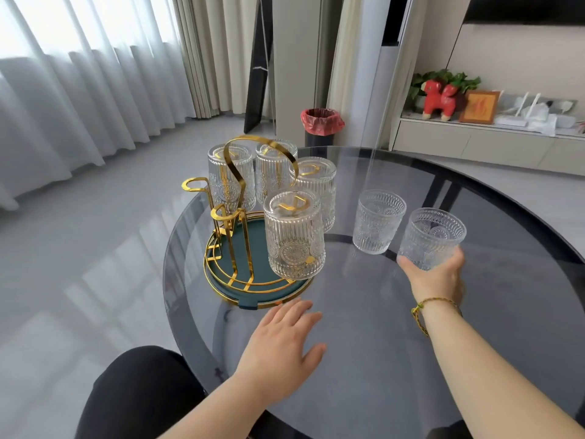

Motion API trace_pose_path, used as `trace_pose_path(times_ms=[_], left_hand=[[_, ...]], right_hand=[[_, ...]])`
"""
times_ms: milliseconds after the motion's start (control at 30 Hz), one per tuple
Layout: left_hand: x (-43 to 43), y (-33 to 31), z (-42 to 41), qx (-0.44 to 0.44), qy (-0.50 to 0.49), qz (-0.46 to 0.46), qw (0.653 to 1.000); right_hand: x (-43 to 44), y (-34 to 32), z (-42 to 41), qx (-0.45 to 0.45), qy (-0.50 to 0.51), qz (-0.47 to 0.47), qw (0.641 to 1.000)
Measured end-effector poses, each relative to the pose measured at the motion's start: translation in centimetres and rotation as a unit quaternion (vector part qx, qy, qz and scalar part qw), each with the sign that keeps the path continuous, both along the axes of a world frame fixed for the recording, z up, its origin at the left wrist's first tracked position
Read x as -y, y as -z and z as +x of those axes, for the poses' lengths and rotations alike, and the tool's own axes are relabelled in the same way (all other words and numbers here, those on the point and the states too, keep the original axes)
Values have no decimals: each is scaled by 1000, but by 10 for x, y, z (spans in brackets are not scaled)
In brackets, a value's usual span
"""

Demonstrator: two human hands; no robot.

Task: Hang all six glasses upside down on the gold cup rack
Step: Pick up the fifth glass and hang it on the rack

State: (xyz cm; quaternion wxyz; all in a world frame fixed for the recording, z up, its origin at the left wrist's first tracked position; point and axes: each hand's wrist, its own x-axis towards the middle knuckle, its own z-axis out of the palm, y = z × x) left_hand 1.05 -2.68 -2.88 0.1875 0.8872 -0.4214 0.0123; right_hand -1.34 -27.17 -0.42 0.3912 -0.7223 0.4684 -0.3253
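The gold cup rack [235,213] stands on a round green tray [253,301] at the left of the table. Several ribbed glasses hang upside down on it; the nearest one [294,236] is at the front right. Two gold pegs [194,185] on the left side are bare. An upright glass [378,221] stands on the table right of the rack. My right hand [438,275] grips another upright glass [432,237] from below, close to the table. My left hand [283,339] lies flat and open on the table just in front of the tray.
The round smoked-glass table [380,343] fills the foreground. Beyond it stand a bin with a red liner [321,122], curtains at the left, and a low cabinet [474,144] with a red toy and a picture frame at the right. My dark-clothed knee shows at the bottom left.
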Motion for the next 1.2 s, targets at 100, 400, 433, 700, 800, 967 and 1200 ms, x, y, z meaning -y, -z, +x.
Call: trace_pose_path(times_ms=[100, 400, 433, 700, 800, 967, 1200], left_hand=[[1, 1, 0, -3, -2, -5, 1000], [-1, -5, -2, -18, -7, -12, 1000], [-1, -7, -2, -25, -8, -14, 1000], [-39, -24, 3, -8, -91, -167, 982], [-60, -28, 17, 50, -151, -219, 963], [-79, -23, 45, -42, -222, -150, 962], [-80, -6, 55, 1, -224, -89, 971]], right_hand=[[3, 0, 0, 1, -11, 9, 1000], [0, -11, -19, 99, -97, 36, 990], [-1, -17, -21, 105, -107, 26, 988], [-35, -105, -31, 82, -292, -99, 948], [-56, -139, -31, 30, -332, -150, 931], [-88, -189, -19, -35, -399, -208, 892], [-131, -238, 29, -128, -485, -272, 821]])
